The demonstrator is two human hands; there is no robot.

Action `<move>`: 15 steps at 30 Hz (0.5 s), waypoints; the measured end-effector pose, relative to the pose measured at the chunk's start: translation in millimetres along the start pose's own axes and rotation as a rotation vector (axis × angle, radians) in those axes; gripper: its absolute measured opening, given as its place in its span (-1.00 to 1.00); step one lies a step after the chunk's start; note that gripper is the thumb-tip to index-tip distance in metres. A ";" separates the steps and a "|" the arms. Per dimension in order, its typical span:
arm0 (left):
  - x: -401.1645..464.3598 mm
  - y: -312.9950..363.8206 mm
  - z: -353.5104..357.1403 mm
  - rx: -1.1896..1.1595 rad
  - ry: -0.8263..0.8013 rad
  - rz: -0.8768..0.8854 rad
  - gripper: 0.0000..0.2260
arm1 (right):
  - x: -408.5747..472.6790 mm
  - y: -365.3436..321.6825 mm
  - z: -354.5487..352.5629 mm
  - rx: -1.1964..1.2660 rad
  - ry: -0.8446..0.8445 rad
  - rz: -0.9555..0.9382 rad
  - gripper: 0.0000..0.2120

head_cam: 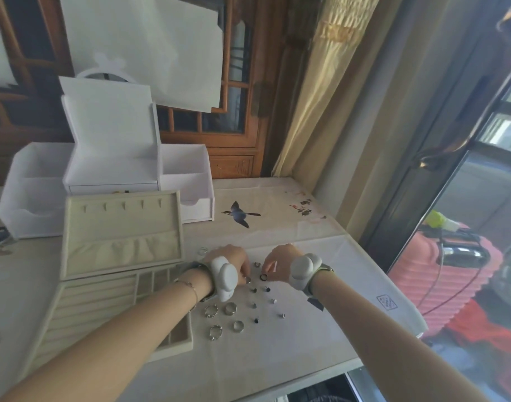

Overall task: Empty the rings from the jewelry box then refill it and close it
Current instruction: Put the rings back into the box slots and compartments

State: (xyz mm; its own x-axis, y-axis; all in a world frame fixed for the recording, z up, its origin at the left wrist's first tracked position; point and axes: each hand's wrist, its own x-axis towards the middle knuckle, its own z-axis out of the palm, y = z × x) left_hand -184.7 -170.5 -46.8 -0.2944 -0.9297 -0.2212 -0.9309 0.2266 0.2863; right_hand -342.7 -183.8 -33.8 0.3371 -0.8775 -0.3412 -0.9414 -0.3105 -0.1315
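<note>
Rings (pixel 229 309) lie loose on the tabletop (pixel 277 358); left hand (pixel 236 261) and right hand (pixel 277 261) each seemingly pinch one, so a slipping grip could roll it off.

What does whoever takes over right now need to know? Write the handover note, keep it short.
Left hand: fingers curled down over the cloth, pinching a small ring.
Right hand: fingers curled at a dark ring; whether it grips it cannot be told.
Jewelry box: open, lid up, left of the hands; the ring slots in view hold nothing.
Rings: spread on the tablecloth, four larger silver rings nearest the box, small ones beyond and to their right.
Done: emptying, as far as shown.
Left: put every ring back in the slots, then close the lid.
</note>
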 end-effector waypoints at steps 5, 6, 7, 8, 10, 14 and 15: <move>2.8 -0.5 0.0 0.054 0.038 0.041 -0.85 | 2.9 1.8 -0.3 -0.038 0.009 -0.033 -0.79; 2.8 -0.2 0.4 0.075 0.044 0.051 -0.84 | 3.4 1.0 0.5 -0.066 0.018 -0.036 -0.80; 2.7 0.2 0.8 0.099 0.052 0.062 -0.84 | 3.3 -0.2 0.8 -0.093 0.024 -0.035 -0.80; 2.6 0.9 1.0 0.127 0.056 0.073 -0.83 | 4.1 -1.1 1.4 -0.116 0.028 -0.030 -0.82; 2.4 2.9 0.5 0.171 0.050 0.088 -0.84 | 5.8 -2.7 2.8 -0.167 0.036 -0.011 -0.86; 2.1 6.7 -3.5 0.223 0.028 0.101 -0.87 | 8.2 -5.6 8.4 -0.216 0.094 0.010 -0.77; 2.2 7.0 -3.8 0.236 0.026 0.108 -0.88 | 7.8 -5.9 9.4 -0.215 0.108 0.010 -0.76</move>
State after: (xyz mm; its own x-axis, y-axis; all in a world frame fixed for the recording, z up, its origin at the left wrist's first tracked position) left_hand -191.1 -172.1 -41.8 -0.3916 -0.9032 -0.1759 -0.9201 0.3832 0.0811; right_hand -334.5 -185.3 -44.4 0.3355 -0.9114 -0.2382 -0.9290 -0.3620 0.0766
